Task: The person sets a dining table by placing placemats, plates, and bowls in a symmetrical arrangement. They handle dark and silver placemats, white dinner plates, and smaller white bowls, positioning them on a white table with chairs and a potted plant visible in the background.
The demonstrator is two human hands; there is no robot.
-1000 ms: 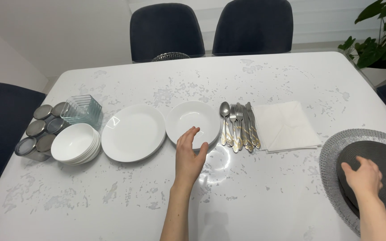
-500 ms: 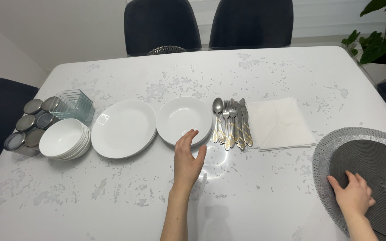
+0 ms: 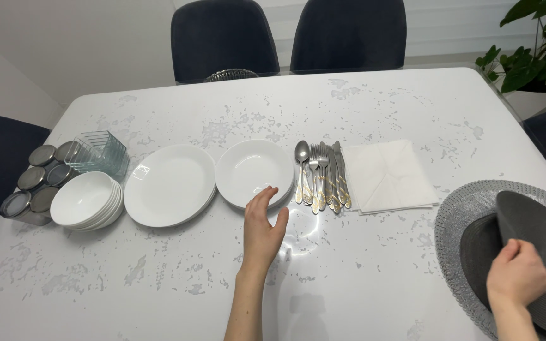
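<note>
- The right hand grasps the near edge of a dark grey round placemat and tilts it up off the stack below, its far side raised.
- That mat sits over another dark mat and a wider silver woven placemat at the right end of the white table.
- The left hand hovers open, fingers spread and holding nothing, its fingertips at the near rim of the deep white plate.
- A flat white dinner plate lies just left of the deep plate, their rims touching or overlapping.
- A stack of white bowls stands further left, beside 4 or more metal-lidded jars and a square glass holder.
- A bunch of silver cutlery with gold marks lies just right of the deep plate, next to folded white napkins.
- 2 dark chairs stand at the far side, and a green plant shows at the upper right.
</note>
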